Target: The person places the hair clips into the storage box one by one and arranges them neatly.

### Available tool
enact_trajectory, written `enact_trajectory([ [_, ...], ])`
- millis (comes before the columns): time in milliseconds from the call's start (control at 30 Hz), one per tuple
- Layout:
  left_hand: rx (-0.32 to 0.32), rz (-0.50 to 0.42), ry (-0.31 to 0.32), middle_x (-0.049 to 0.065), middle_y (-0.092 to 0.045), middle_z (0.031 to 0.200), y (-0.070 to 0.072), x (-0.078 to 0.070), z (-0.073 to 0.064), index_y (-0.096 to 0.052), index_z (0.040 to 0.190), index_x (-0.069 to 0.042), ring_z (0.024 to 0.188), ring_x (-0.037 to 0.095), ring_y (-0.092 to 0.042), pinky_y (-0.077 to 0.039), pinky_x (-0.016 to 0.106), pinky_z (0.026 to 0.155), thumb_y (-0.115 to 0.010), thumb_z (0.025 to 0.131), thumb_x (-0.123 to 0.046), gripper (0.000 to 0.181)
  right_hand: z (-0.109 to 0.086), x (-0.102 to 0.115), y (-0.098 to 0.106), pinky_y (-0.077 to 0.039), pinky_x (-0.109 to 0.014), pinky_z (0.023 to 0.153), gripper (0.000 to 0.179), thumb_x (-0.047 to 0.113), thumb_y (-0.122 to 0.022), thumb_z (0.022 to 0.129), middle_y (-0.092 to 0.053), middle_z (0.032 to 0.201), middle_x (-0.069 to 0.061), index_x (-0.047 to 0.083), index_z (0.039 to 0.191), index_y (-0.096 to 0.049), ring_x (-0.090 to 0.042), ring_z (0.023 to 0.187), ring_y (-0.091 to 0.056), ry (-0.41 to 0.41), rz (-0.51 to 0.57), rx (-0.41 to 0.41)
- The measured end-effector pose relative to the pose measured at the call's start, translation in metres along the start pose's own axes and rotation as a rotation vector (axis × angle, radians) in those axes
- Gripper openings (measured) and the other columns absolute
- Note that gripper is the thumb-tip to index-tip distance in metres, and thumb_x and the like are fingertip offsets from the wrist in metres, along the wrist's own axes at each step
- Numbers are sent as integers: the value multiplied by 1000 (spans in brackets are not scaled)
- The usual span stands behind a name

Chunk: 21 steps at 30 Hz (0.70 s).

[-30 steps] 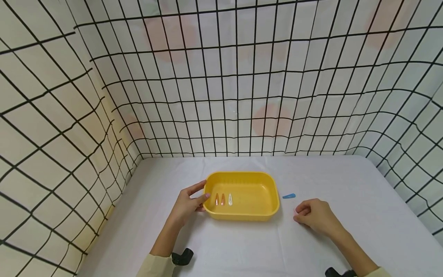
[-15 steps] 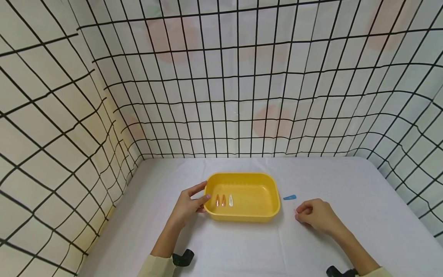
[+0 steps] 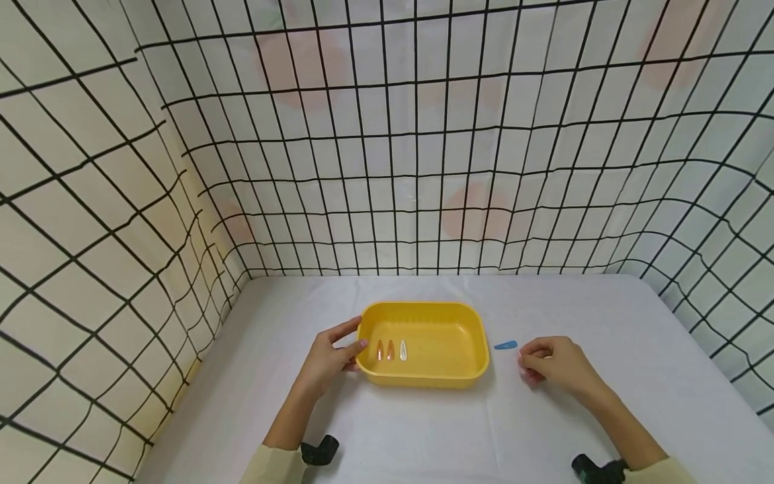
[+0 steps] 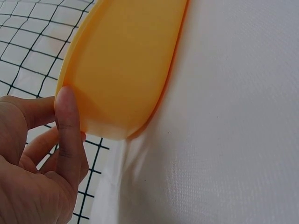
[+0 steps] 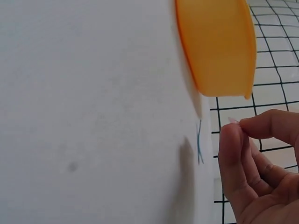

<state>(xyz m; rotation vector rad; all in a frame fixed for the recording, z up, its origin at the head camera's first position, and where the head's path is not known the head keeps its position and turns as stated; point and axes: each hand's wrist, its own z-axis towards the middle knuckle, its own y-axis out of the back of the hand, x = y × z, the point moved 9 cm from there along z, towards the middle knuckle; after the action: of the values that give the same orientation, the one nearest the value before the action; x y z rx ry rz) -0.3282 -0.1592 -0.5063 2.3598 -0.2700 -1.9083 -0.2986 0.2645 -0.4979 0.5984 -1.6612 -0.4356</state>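
Note:
A yellow tray (image 3: 432,382) stands on the table, two orange-brown hair clips (image 3: 385,350) and a white one (image 3: 403,350) lying side by side inside on its left. My left hand (image 3: 324,357) grips the tray's left end, thumb over the rim and fingers outside, as the left wrist view confirms. To the right of the tray, my right hand (image 3: 556,366) pinches a small pink hair clip (image 5: 233,121) between thumb and forefinger; only its tip shows. Just beyond those fingertips, a blue hair clip (image 3: 505,345) lies on the cloth between hand and tray.
White cloth (image 3: 423,437) covers the tabletop. Black wire grid panels (image 3: 399,175) rise at the back and both sides, with pale sheeting behind them. A black wrist mount (image 3: 320,450) sits on the left forearm, another (image 3: 598,470) on the right.
My right hand has risen slightly from the cloth and shifted a little away from me, the pink hair clip still pinched. The left hand and tray hold their place.

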Motion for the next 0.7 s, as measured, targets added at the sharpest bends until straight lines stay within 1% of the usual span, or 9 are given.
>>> enact_trajectory([
  [133,4,-4,-5,9,-52,156,0,-1,-1,-60,146,-26,63,18,-65,-63,28,63,-78,93,-15,57,3,8,2,-64,-28,68,31,20,-70,98,-72,89,-10,-7,114,-67,-20,75,-70,16,91,10],
  [233,3,-3,-4,9,-52,155,0,-2,-1,-60,146,-26,64,18,-65,-63,28,62,-77,93,-14,57,5,15,2,-64,-29,72,34,22,-69,100,-72,93,-12,-7,118,-66,-20,78,-71,14,149,21],
  [400,-2,4,-4,8,-53,155,1,-3,-1,-60,146,-26,64,18,-63,-62,27,62,-78,93,-15,57,10,31,0,-65,-30,76,36,24,-68,100,-74,97,-12,-6,120,-64,-19,80,-73,24,200,38],
  [600,-3,11,3,7,-53,154,1,-1,1,-61,145,-28,64,19,-63,-62,27,63,-78,93,-16,57,18,62,-2,-65,-33,77,36,21,-68,100,-74,98,-18,-8,120,-63,-23,81,-74,71,222,62],
  [700,-7,12,9,7,-53,154,1,1,1,-61,145,-28,64,19,-63,-62,27,63,-78,92,-17,56,22,75,-8,-65,-36,78,35,20,-69,99,-75,96,-17,-8,120,-63,-23,80,-75,83,237,80],
])
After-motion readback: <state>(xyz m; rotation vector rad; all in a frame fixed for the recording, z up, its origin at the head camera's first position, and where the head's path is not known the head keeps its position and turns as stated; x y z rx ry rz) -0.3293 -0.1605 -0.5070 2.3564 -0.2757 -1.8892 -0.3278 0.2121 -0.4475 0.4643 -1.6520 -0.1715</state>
